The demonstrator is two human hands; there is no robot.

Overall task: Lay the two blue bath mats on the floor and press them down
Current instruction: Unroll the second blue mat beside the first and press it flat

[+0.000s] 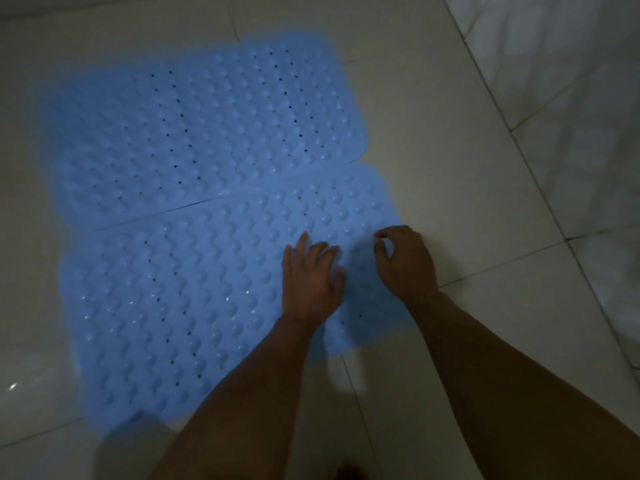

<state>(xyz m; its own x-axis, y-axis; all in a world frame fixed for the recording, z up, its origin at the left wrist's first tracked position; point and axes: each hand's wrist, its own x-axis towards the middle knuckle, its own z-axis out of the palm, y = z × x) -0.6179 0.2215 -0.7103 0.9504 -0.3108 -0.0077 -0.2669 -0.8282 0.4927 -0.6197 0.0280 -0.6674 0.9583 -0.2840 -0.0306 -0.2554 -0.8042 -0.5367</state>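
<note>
The near blue bath mat (pixel 194 306) lies flat on the tiled floor (pixel 450 150), and both hands are at its right end. The left hand (pixel 310 278) rests palm down on that mat, fingers fairly straight and slightly spread, pointing away from the person. The right hand (pixel 405 261) is just to the right of the left one, over the mat's right edge, with its fingers curled and thumb and forefinger drawn close together; whether they pinch the mat's edge or hold nothing cannot be told in the dim, blurred picture. Both bare forearms reach in from the lower edge of the view, crossing the near edge of this mat. The far blue bath mat (pixel 207 133) lies flat just beyond the near one, their long edges meeting along a thin seam, the far one set a little to the left. Both mats show rows of rounded bumps and small holes. A pale tiled wall (pixel 571 98) rises well to the right of the near mat.
</note>
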